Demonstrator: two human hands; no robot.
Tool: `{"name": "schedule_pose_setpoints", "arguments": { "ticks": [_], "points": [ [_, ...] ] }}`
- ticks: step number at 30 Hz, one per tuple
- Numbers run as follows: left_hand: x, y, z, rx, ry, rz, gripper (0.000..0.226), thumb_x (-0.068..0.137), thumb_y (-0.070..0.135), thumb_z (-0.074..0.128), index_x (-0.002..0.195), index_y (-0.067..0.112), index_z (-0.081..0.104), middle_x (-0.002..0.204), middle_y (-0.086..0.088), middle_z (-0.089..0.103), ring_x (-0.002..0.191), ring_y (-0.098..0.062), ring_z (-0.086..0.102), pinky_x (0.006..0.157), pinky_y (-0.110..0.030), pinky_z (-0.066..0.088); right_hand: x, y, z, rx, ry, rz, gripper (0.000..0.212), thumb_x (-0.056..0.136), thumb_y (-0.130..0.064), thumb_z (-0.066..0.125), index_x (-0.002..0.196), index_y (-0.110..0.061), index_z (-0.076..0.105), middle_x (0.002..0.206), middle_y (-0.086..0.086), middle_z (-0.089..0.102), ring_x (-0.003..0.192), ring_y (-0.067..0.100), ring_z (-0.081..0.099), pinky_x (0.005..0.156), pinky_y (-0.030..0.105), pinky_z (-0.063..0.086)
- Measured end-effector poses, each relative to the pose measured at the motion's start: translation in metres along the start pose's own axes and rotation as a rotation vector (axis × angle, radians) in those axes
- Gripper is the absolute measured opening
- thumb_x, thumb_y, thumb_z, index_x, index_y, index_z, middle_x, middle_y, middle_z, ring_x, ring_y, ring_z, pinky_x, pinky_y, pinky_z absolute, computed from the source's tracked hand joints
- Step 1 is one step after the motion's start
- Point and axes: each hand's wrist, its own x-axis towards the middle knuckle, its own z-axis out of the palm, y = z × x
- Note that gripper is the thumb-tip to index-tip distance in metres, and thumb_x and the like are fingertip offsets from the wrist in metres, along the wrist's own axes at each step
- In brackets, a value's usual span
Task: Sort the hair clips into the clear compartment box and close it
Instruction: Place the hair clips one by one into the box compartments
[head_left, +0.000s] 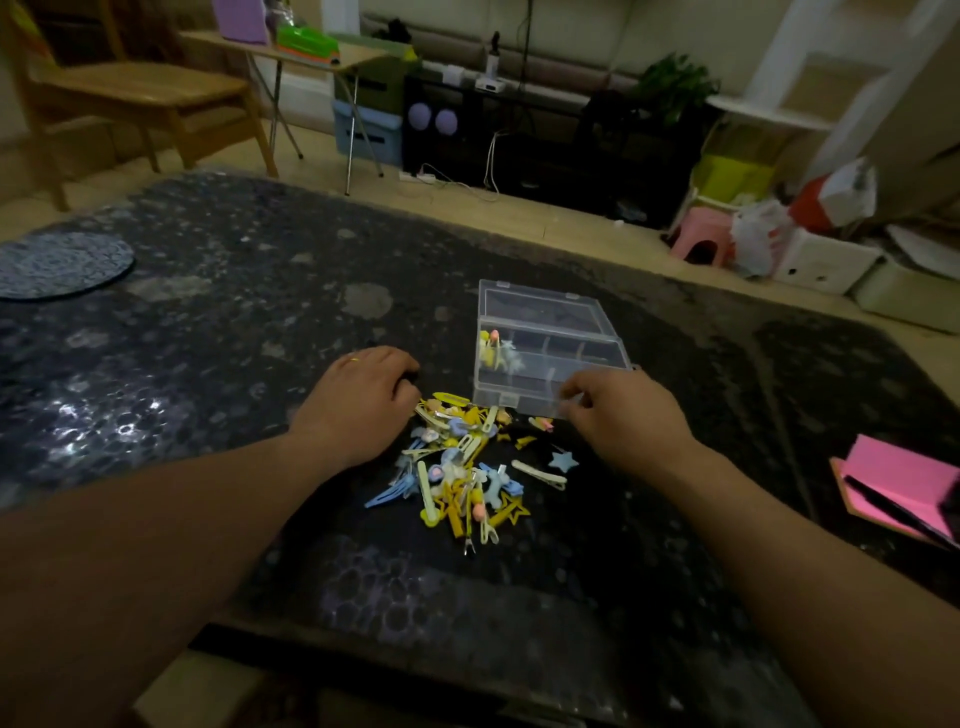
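Flanking the hair clips (462, 467) at ten and two o'clock, the left hand (358, 400) and right hand (623, 421) are curling their fingers, any hold indiscernible.

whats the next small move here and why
Probably pinch one clip out of the pile with the left hand, which sits at its edge, and drop it into the clear box. The box lies open, only a few clips are in its left compartment, and most are loose on the table.
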Motion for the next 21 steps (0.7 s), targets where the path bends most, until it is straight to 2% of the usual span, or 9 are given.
{"name": "schedule_pose_setpoints", "arguments": {
  "ticks": [5, 9, 12, 14, 16, 18, 19, 21],
  "points": [
    [0.0, 0.0, -0.001, -0.01, -0.01, -0.013, 0.042, 0.098, 0.033, 0.039, 0.133, 0.024, 0.062, 0.138, 0.003, 0.061, 0.128, -0.017, 0.053, 0.114, -0.04, 0.037, 0.011, -0.018, 0.008, -0.002, 0.066, -0.029, 0.019, 0.105, -0.04, 0.061, 0.102, -0.029, 0.076, 0.094, -0.007, 0.076, 0.084, 0.015, 0.068, 0.071, 0.032, 0.054],
    [-0.001, 0.001, -0.002, -0.012, -0.015, -0.015, 0.044, 0.097, 0.034, 0.038, 0.133, 0.023, 0.062, 0.138, 0.003, 0.061, 0.128, -0.018, 0.053, 0.113, -0.041, 0.038, 0.01, -0.022, 0.009, 0.065, 0.104, -0.033, 0.018, 0.104, -0.04, 0.06, 0.108, -0.028, 0.073, 0.095, -0.008, 0.075, 0.088, 0.016, 0.071, 0.076, 0.039, 0.062],
    [-0.001, 0.002, -0.003, -0.028, -0.018, -0.019, 0.05, 0.095, 0.038, 0.034, 0.133, 0.021, 0.062, 0.137, 0.001, 0.062, 0.126, -0.02, 0.055, 0.112, -0.042, 0.04, 0.003, -0.016, -0.002, 0.114, 0.101, -0.024, 0.008, 0.103, -0.04, 0.064, 0.105, -0.032, 0.064, 0.091, -0.011, 0.069, 0.082, 0.009, 0.067, 0.073, 0.035, 0.06],
    [-0.001, 0.002, -0.003, -0.043, -0.012, -0.022, 0.051, 0.094, 0.038, 0.034, 0.132, 0.02, 0.063, 0.135, 0.0, 0.063, 0.124, -0.021, 0.056, 0.11, -0.042, 0.042, -0.003, -0.009, -0.013, 0.143, -0.011, -0.051, 0.006, 0.101, -0.037, 0.067, 0.1, -0.033, 0.065, 0.09, -0.012, 0.067, 0.083, 0.007, 0.065, 0.073, 0.031, 0.056],
    [-0.001, 0.002, -0.003, -0.045, -0.003, -0.023, 0.047, 0.096, 0.036, 0.037, 0.131, 0.02, 0.063, 0.135, -0.001, 0.064, 0.124, -0.021, 0.056, 0.11, -0.042, 0.042, -0.011, -0.002, -0.021, 0.144, -0.225, -0.086, 0.004, 0.101, -0.034, 0.069, 0.102, -0.037, 0.067, 0.095, -0.015, 0.066, 0.089, 0.006, 0.064, 0.077, 0.029, 0.054],
    [-0.001, 0.002, -0.003, -0.044, 0.003, -0.025, 0.041, 0.099, 0.031, 0.042, 0.132, 0.019, 0.063, 0.135, -0.001, 0.064, 0.124, -0.02, 0.056, 0.11, -0.041, 0.042, -0.017, 0.001, -0.022, 0.093, -0.445, -0.136, 0.023, 0.099, -0.028, 0.07, 0.118, -0.041, 0.068, 0.107, -0.015, 0.065, 0.097, 0.004, 0.063, 0.087, 0.03, 0.056],
    [-0.001, 0.002, -0.003, -0.042, 0.005, -0.025, 0.04, 0.1, 0.03, 0.043, 0.132, 0.019, 0.063, 0.135, -0.001, 0.064, 0.124, -0.02, 0.056, 0.11, -0.041, 0.042, -0.018, 0.002, -0.02, 0.068, -0.495, -0.159, 0.032, 0.098, -0.025, 0.071, 0.123, -0.044, 0.067, 0.112, -0.015, 0.064, 0.101, 0.004, 0.062, 0.091, 0.031, 0.057],
    [0.0, 0.003, -0.004, -0.036, 0.006, -0.029, 0.039, 0.099, 0.03, 0.044, 0.131, 0.019, 0.064, 0.135, -0.001, 0.064, 0.123, -0.021, 0.056, 0.109, -0.041, 0.043, -0.017, 0.0, -0.017, 0.041, -0.49, -0.201, 0.038, 0.095, -0.023, 0.071, 0.125, -0.046, 0.066, 0.115, -0.015, 0.063, 0.102, 0.005, 0.061, 0.093, 0.034, 0.058]
  ]
}}
